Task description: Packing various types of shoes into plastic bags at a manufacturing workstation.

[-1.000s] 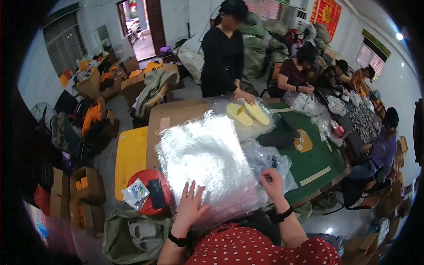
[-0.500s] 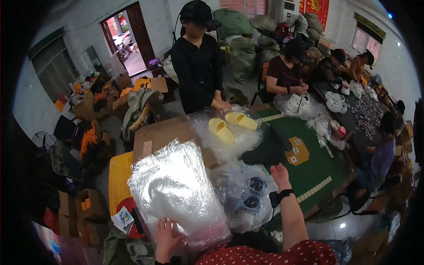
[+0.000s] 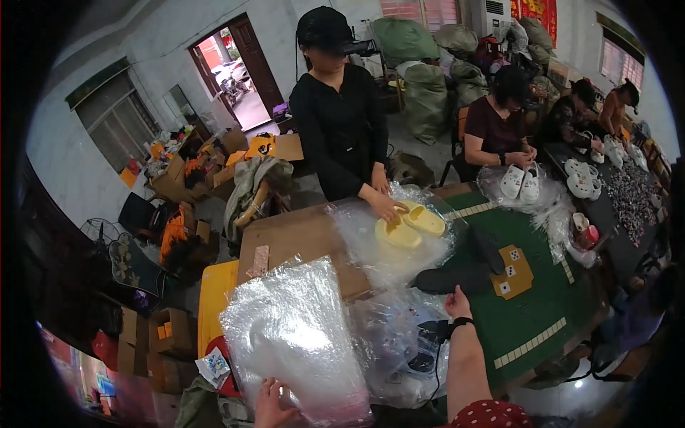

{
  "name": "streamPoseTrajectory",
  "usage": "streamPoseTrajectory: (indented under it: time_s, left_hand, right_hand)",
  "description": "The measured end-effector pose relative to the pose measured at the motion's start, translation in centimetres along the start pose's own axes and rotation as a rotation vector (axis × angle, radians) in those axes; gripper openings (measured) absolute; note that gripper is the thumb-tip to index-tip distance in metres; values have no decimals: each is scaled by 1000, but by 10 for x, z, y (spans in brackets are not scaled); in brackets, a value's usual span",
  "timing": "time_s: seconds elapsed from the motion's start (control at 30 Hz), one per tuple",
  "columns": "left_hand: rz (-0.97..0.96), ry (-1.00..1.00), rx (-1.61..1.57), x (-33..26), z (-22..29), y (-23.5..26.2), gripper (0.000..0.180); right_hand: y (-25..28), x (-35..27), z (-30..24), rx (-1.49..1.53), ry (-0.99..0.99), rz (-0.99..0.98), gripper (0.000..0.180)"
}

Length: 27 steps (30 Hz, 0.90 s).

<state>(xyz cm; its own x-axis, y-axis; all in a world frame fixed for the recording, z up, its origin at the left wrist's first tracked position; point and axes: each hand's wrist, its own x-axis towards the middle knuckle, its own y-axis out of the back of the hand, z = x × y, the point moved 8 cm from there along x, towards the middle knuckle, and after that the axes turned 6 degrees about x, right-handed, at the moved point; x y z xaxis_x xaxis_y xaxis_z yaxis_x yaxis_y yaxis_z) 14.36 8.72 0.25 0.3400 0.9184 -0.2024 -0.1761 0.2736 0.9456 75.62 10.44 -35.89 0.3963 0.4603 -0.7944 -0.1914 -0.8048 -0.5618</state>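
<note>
Clear plastic bags (image 3: 289,332) lie in a flat, glossy, crinkled stack at the table's near left, pinkish along the near edge. The left hand (image 3: 272,406) rests there, fingers loosely spread; the right hand (image 3: 457,303) is at a dark grey piece (image 3: 442,279), whether gripping I cannot tell. The table (image 3: 303,241) is part brown, part green. Beyond, a co-worker (image 3: 339,135) touches yellow slippers (image 3: 426,220); stuffed sacks (image 3: 426,103) stand behind.
</note>
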Motion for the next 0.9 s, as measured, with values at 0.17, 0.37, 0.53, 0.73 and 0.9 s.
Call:
streamPoseTrajectory:
  time_s: [0.17,0.37,0.53,0.73,0.9]
  left_hand:
    - [34,-17,3,-11,2,7,86]
    - [23,-81,68,-3,-12,-1,85]
    - [105,-153,82,-8,-8,4,74]
    - [153,-216,103,-8,-23,-12,76]
    - [111,-224,184,-8,-24,-16,79]
  right_hand:
    - [-38,-52,0,31,-37,-151,20]
    - [-89,-138,-70,-147,457,-358,34]
    - [-153,-279,-99,-412,926,-463,34]
    - [-227,-530,-1,-664,1012,-921,49]
    - [-234,-650,88,-786,1047,-1097,59]
